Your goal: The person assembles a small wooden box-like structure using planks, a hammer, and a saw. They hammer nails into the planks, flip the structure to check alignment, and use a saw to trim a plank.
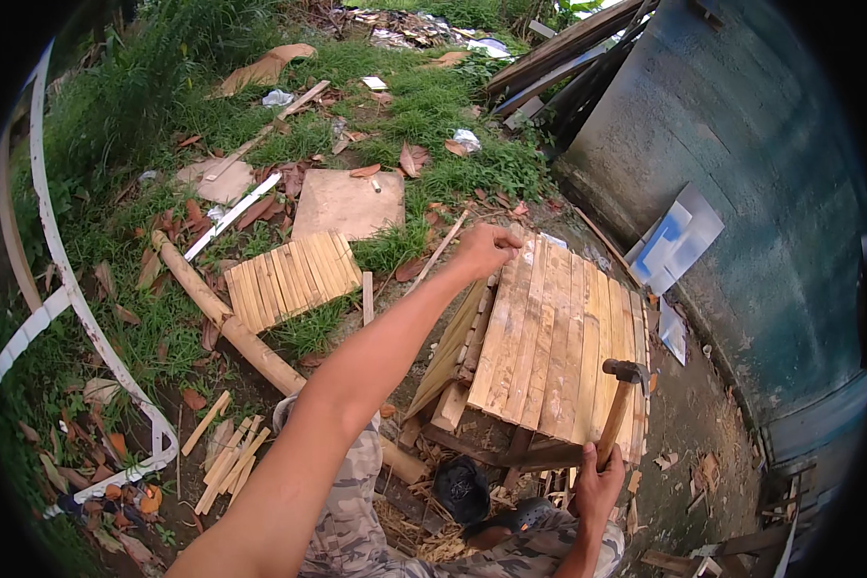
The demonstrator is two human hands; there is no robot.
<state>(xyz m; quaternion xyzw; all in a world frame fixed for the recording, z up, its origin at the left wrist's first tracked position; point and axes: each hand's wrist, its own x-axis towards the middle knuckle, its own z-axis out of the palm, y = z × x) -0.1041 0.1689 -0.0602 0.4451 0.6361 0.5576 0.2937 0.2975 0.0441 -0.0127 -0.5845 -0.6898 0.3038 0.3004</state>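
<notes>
Gripping the hammer (618,416) by its wooden handle with the right hand (597,486), closed around it at lower right of the frame, head uppermost! Up at upper centre, holding the left hand (489,250) near the upper-left corner of the slatted wooden panel (554,347), with thumb and fingertips drawn together; cannot tell whether pinching anything. Over at centre left, lying beside a bamboo pole (260,358): a smaller slatted panel (292,279).

A blue-and-white sheet (682,239) sits against the blue-green wall (751,154); dry leaves (413,160) dot the grass (419,101).
</notes>
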